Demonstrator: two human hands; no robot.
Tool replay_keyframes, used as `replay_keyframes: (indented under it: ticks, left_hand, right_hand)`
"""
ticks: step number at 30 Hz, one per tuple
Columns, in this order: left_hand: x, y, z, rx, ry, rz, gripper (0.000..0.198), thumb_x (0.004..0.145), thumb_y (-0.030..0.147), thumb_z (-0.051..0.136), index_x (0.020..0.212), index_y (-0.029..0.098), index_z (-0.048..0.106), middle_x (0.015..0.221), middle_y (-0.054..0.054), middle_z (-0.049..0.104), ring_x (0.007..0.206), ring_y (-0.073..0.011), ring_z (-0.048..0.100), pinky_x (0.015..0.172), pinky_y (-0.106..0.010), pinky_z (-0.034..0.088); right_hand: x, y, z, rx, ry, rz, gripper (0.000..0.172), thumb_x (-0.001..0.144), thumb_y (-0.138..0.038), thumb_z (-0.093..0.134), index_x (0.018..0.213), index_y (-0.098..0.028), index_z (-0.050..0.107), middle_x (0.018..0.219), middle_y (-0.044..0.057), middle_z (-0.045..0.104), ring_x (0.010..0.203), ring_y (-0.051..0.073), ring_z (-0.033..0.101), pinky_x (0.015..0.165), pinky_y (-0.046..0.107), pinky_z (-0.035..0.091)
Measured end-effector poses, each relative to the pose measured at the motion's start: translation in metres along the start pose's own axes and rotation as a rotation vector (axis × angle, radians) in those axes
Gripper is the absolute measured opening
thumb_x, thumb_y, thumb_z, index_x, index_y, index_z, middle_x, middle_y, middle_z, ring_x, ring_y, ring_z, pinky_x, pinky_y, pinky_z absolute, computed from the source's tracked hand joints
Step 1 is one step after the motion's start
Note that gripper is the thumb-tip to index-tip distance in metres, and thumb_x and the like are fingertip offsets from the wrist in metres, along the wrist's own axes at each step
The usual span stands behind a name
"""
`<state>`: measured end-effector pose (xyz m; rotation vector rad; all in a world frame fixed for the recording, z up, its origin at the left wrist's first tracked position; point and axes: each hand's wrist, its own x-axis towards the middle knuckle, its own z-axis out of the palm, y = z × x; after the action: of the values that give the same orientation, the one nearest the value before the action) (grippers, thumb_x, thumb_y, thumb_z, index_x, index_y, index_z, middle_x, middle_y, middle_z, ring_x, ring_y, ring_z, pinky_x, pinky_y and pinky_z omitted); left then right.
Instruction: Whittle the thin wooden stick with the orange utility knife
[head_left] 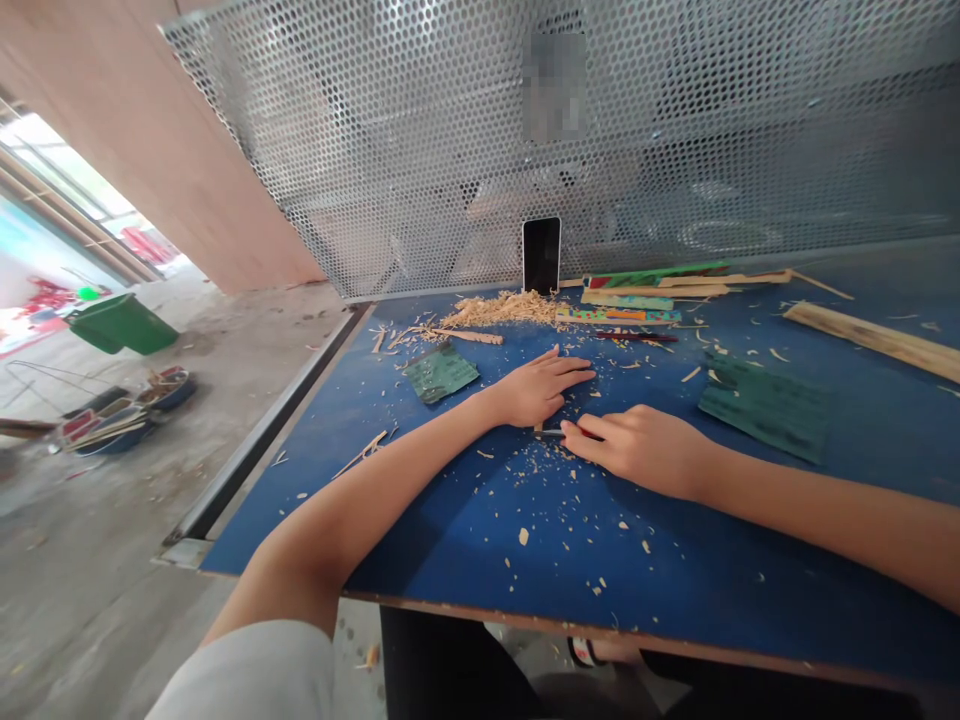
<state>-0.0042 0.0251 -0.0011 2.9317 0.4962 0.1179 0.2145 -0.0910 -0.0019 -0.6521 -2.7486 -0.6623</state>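
Observation:
My left hand lies flat on the blue tabletop, fingers stretched out to the right and pressing on something thin beneath them. My right hand is just in front of it, fingers pinched around a thin stick-like tool whose tip points left under the left hand. Small wood chips are scattered around both hands.
A phone leans upright against the perforated metal screen. A pile of shavings, painted wooden strips, a long plank and two green sandpaper sheets lie on the table. A green bin stands on the floor left.

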Motion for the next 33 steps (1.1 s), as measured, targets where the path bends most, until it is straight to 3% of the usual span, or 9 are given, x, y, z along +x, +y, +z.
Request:
replay_keyframes:
  ticks: [7, 14, 22, 33]
  left_hand:
    - [-0.001, 0.001, -0.002, -0.001, -0.007, 0.002, 0.063, 0.101, 0.014, 0.033, 0.164, 0.018, 0.037, 0.173, -0.006, 0.036, 0.164, -0.0166, 0.021, 0.137, -0.044, 0.004]
    - [-0.002, 0.002, -0.002, 0.010, -0.005, -0.004, 0.063, 0.101, 0.015, 0.033, 0.164, 0.017, 0.037, 0.173, -0.007, 0.034, 0.164, -0.0163, 0.022, 0.137, -0.044, 0.002]
    - [-0.007, -0.005, -0.004, -0.031, 0.010, 0.028, 0.065, 0.099, 0.014, 0.033, 0.163, 0.020, 0.038, 0.173, -0.007, 0.035, 0.164, -0.0188, 0.023, 0.137, -0.048, 0.004]
    - [-0.001, -0.002, 0.002, -0.049, 0.039, 0.005, 0.067, 0.096, 0.013, 0.036, 0.163, 0.019, 0.038, 0.170, -0.011, 0.038, 0.162, -0.0221, 0.027, 0.136, -0.052, 0.006]
  right_hand:
    - [-0.004, 0.001, -0.012, -0.023, -0.040, -0.009, 0.039, 0.092, 0.000, 0.051, 0.128, -0.012, 0.059, 0.090, 0.002, 0.069, 0.056, 0.012, 0.058, 0.054, 0.031, 0.032]
    - [0.005, -0.008, -0.014, -0.078, -0.072, 0.006, 0.037, 0.090, -0.001, 0.052, 0.123, -0.014, 0.060, 0.086, 0.001, 0.067, 0.050, 0.013, 0.054, 0.052, 0.032, 0.027]
    - [-0.013, 0.008, -0.007, -0.015, 0.106, -0.015, 0.024, 0.101, -0.008, 0.051, 0.119, -0.015, 0.065, 0.097, 0.005, 0.073, 0.067, 0.012, 0.063, 0.059, 0.027, 0.039]
    - [-0.009, 0.008, -0.001, 0.028, 0.125, -0.007, 0.022, 0.102, -0.009, 0.051, 0.118, -0.015, 0.066, 0.093, 0.005, 0.071, 0.066, 0.011, 0.062, 0.057, 0.026, 0.036]
